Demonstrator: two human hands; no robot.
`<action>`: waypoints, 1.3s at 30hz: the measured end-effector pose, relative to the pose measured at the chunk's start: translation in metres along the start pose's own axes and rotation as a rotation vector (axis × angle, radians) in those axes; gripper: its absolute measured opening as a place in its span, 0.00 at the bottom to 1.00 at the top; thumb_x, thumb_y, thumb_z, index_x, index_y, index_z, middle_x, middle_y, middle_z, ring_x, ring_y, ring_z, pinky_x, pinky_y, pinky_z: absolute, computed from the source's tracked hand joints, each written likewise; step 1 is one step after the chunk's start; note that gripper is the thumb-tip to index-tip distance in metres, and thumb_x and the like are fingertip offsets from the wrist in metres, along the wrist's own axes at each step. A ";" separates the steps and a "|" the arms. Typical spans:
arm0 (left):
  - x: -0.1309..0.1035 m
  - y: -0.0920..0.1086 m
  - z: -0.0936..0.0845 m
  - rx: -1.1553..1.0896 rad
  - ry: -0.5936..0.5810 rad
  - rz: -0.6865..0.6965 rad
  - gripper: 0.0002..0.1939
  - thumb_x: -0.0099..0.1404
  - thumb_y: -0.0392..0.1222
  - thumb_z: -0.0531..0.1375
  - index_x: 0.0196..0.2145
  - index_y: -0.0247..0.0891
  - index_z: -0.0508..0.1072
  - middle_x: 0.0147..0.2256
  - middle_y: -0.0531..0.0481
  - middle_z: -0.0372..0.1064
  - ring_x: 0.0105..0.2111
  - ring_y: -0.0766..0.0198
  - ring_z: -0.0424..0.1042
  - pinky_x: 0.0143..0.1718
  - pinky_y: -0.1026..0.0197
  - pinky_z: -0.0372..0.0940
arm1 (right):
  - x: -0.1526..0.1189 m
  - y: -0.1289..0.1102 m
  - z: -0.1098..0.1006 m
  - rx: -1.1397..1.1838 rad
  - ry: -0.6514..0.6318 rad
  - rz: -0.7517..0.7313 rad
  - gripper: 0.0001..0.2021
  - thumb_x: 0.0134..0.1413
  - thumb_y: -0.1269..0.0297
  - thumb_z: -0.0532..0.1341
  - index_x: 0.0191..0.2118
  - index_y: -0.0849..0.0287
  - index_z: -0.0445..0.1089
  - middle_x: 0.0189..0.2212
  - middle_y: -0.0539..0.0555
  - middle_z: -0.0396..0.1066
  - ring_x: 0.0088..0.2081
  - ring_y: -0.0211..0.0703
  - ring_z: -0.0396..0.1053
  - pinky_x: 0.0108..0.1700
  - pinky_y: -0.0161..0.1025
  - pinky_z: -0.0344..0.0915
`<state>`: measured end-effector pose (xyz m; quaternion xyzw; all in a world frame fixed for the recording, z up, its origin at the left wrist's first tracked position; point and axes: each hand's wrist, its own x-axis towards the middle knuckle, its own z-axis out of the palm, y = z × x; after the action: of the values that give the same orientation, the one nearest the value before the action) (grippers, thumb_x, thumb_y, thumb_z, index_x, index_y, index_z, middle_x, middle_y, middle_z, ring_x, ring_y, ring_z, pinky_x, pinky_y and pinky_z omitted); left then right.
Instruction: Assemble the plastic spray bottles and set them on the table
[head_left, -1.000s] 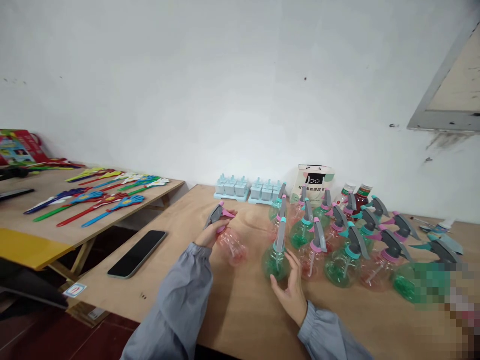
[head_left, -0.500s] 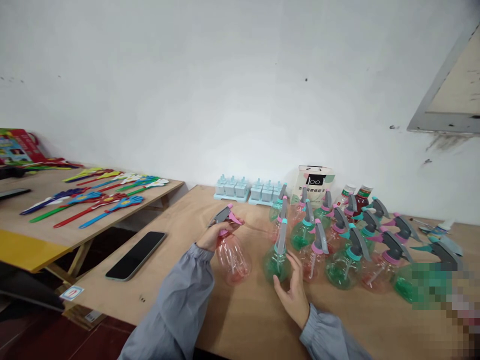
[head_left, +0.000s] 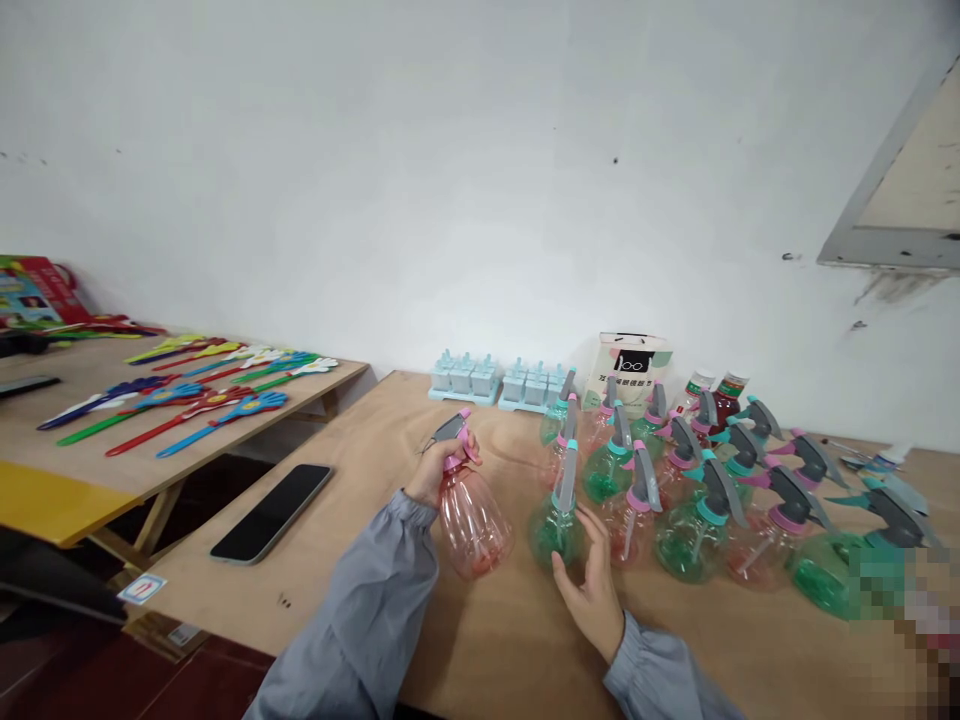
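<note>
My left hand (head_left: 441, 464) is wrapped around the neck of a pink spray bottle (head_left: 474, 520), fingers over its pink trigger. That bottle leans, its clear ribbed body pointing down and right, with a grey and pink spray head on top. My right hand (head_left: 592, 580) is at the lower right side of a green spray bottle (head_left: 551, 530), thumb and fingers apart, the fingertips at its wall. Whether they press on it I cannot tell. Several more pink and green spray bottles (head_left: 688, 545) stand close together to the right.
A phone (head_left: 271, 512) lies to the left. Pale blue ice-pop moulds (head_left: 463, 378) and a printed paper bag (head_left: 627, 372) stand by the wall. Dark red bottles (head_left: 726, 398) are behind the spray bottles. Colourful plastic hand clappers (head_left: 217, 400) cover another table on the left.
My left hand has closed further over the trigger, and the pink bottle has shifted slightly right and tilted more. My right hand stays by the green bottle.
</note>
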<state>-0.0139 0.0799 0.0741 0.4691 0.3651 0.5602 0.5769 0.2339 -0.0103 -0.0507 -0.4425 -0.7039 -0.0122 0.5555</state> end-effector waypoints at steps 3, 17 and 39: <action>-0.006 0.003 0.002 -0.089 -0.046 -0.119 0.11 0.38 0.37 0.58 0.25 0.38 0.70 0.27 0.49 0.72 0.35 0.55 0.75 0.30 0.60 0.66 | 0.000 0.000 0.000 -0.001 -0.005 0.001 0.26 0.63 0.65 0.58 0.65 0.55 0.53 0.58 0.63 0.61 0.61 0.55 0.62 0.59 0.60 0.66; -0.013 0.008 0.014 -0.093 0.039 0.044 0.08 0.37 0.37 0.58 0.21 0.38 0.70 0.23 0.52 0.69 0.31 0.60 0.71 0.34 0.61 0.63 | 0.000 0.002 -0.001 0.020 -0.019 -0.001 0.26 0.63 0.66 0.58 0.65 0.54 0.52 0.59 0.63 0.61 0.61 0.55 0.61 0.60 0.59 0.65; -0.019 0.011 0.011 0.018 0.012 0.038 0.06 0.36 0.38 0.55 0.17 0.39 0.69 0.25 0.48 0.73 0.35 0.57 0.73 0.33 0.59 0.66 | 0.001 0.001 -0.001 0.007 -0.016 -0.006 0.25 0.64 0.65 0.57 0.65 0.54 0.53 0.58 0.62 0.62 0.60 0.54 0.62 0.59 0.58 0.66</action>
<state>-0.0087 0.0589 0.0860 0.4779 0.3647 0.5705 0.5595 0.2352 -0.0098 -0.0496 -0.4386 -0.7096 -0.0077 0.5513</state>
